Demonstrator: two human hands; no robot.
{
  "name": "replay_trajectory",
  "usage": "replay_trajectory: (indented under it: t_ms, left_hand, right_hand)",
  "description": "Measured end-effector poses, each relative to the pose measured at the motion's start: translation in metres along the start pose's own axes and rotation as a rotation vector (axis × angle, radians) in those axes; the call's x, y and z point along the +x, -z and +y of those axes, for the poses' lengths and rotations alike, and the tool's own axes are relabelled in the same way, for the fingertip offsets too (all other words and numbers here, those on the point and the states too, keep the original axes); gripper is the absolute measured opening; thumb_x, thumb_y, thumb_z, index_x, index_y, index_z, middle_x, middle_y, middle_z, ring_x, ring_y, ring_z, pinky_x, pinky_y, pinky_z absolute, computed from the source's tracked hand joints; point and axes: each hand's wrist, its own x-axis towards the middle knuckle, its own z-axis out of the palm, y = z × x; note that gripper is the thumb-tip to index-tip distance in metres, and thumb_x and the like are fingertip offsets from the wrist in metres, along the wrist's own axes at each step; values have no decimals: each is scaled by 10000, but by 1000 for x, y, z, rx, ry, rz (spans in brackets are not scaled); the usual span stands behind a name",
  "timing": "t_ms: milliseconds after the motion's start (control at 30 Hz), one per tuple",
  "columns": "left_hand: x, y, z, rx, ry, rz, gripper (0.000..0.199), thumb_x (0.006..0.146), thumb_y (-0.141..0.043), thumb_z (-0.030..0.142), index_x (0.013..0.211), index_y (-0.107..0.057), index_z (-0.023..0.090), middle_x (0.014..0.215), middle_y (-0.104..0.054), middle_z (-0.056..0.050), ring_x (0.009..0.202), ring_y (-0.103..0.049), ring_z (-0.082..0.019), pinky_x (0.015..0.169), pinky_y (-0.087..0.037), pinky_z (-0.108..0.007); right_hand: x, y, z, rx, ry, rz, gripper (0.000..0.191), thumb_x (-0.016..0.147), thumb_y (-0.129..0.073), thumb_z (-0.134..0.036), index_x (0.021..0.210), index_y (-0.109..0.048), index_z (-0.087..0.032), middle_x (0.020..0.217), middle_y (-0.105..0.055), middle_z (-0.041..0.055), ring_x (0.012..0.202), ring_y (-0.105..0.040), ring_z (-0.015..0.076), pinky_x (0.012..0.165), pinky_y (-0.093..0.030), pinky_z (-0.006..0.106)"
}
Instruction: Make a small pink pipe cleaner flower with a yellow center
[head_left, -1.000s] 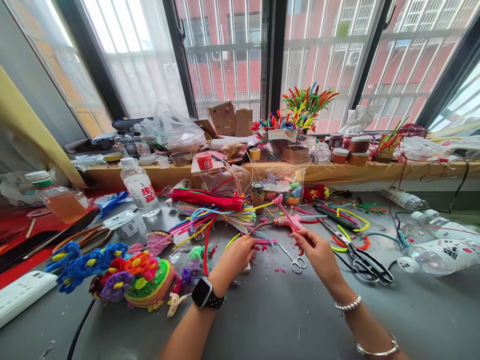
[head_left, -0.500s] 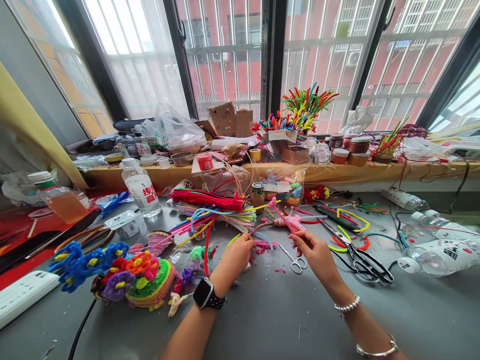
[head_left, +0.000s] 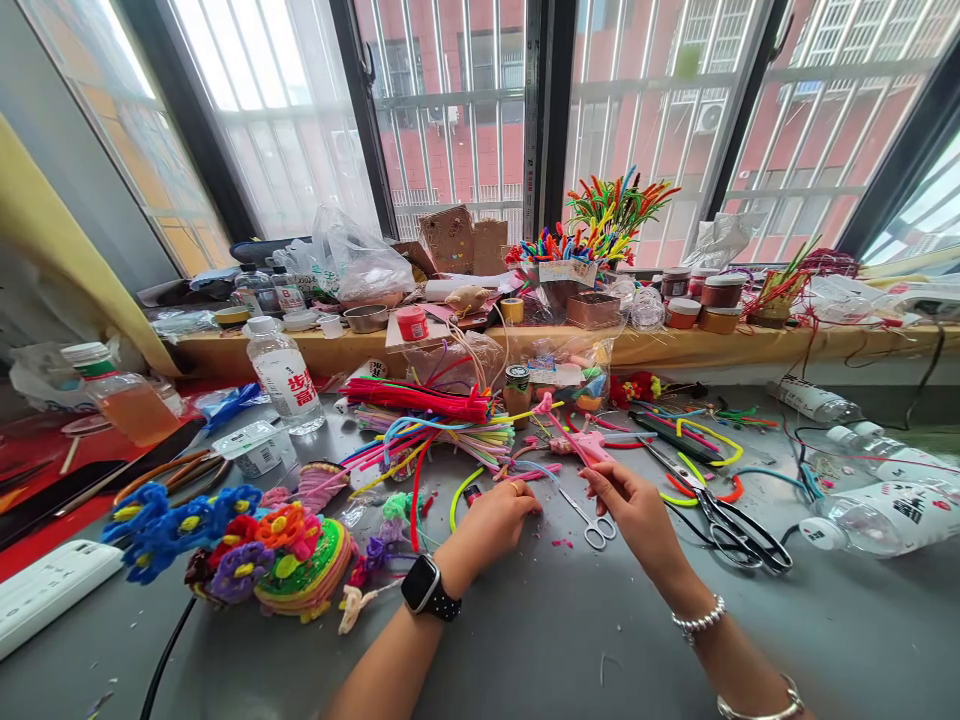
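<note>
Your right hand point(head_left: 634, 508) is narrowed to a pinch, thumb against fingertips, and has hold of the lower end of a pink fuzzy stem point(head_left: 573, 438), which leans up and away from that hand toward the left, its bunched head point(head_left: 545, 403) at the far end. Your left hand point(head_left: 491, 520) is low over the counter point(head_left: 540, 640), fingers loosely curled and partly hidden; you cannot tell from this view whether they grasp anything. Small scissors point(head_left: 587, 518) lie between your two hands, and large scissors point(head_left: 724, 520) lie to the right of your right hand. Just beyond your left hand are loose pink pieces point(head_left: 536, 473); farther off, beyond it and to the left, is a red bundle of stems point(head_left: 420, 397). Expect the pink stem to be very light, soft on its surface and easily bent, probably around a thin wire. The bare lower shaft seems the best grip for you; pressure on the head could flatten it.
</note>
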Motion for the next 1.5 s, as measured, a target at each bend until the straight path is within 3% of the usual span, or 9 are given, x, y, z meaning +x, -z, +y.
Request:
replay_trajectory:
  t_ms: [200, 333, 533, 767, 1000, 1233, 1333, 1400, 1500]
  left_hand:
    - [-8, 11, -11, -14, 75, 37, 281, 742, -398, 109, 905, -615, 184, 919, -581, -64, 890, -518, -160, 809, -406, -264]
    - [-12, 19, -16, -42, 83, -33, 316, 668, -539, 182, 981, -584, 175, 985, -571, -74, 921, -512, -187, 829, -396, -290]
    - [-5, 13, -3, -86, 115, -70, 246, 710, -437, 83, 849, -624, 160, 845, -622, -64, 805, -551, -162, 740, -417, -252]
    - [-3, 6, 4, -70, 107, 73, 200, 754, -429, 151, 836, -611, 148, 813, -627, -69, 792, -555, -163, 746, -412, -252]
    - [-6, 11, 3, 7, 175, 93, 256, 767, -376, 149, 884, -603, 166, 858, -633, -76, 812, -566, -181, 732, -419, -273]
    - [-9, 12, 25, -2, 2, 64, 240, 763, -426, 234, 917, -606, 193, 912, -614, -65, 862, -552, -186, 748, -419, -268]
    - [-9, 8, 31, -48, -138, -45, 260, 746, -457, 221, 970, -588, 218, 943, -610, -43, 852, -553, -166, 758, -417, -248]
    - [-9, 6, 29, -18, -109, -76, 227, 731, -479, 233, 916, -609, 215, 907, -615, -48, 827, -559, -180, 723, -427, -263]
    - [-6, 8, 23, -2, 105, 1, 233, 771, -412, 230, 807, -632, 161, 817, -627, -85, 771, -569, -199, 681, -435, -295]
  right_hand:
    - [0, 1, 0, -10, -11, -14, 322, 751, -502, -464, 789, -572, -152, 611, -552, 10, 488, -489, 109, 476, -392, 215]
    - [0, 1, 0, -11, 1, -15, 333, 747, -499, -473, 775, -580, -151, 617, -560, 21, 487, -494, 116, 475, -401, 223]
    - [1, -1, 1, 30, -23, -17, 307, 734, -519, -446, 772, -589, -149, 614, -559, 17, 484, -491, 107, 464, -394, 219]
    - [1, 2, -3, 297, -517, -243, 217, 708, -498, -309, 565, -539, -151, 580, -575, 9, 528, -575, 110, 486, -458, 213]
    - [-5, -8, -3, 351, -644, -346, 195, 691, -507, -278, 572, -584, -144, 693, -645, 67, 694, -630, 172, 634, -510, 276]
    - [-8, -21, 0, 642, -355, -257, 260, 678, -579, -400, 576, -528, -166, 826, -623, 56, 897, -567, 195, 832, -442, 338]
    - [-5, -15, 0, 654, -326, -197, 258, 687, -574, -407, 610, -547, -163, 821, -609, 51, 872, -560, 188, 815, -448, 347]
    - [-3, -11, 0, 620, -325, -163, 250, 672, -594, -408, 632, -569, -163, 815, -598, 46, 839, -555, 177, 776, -461, 325]
    - [-3, -10, -1, 534, -346, -161, 250, 641, -630, -411, 690, -610, -167, 791, -592, 37, 764, -549, 149, 723, -459, 272]
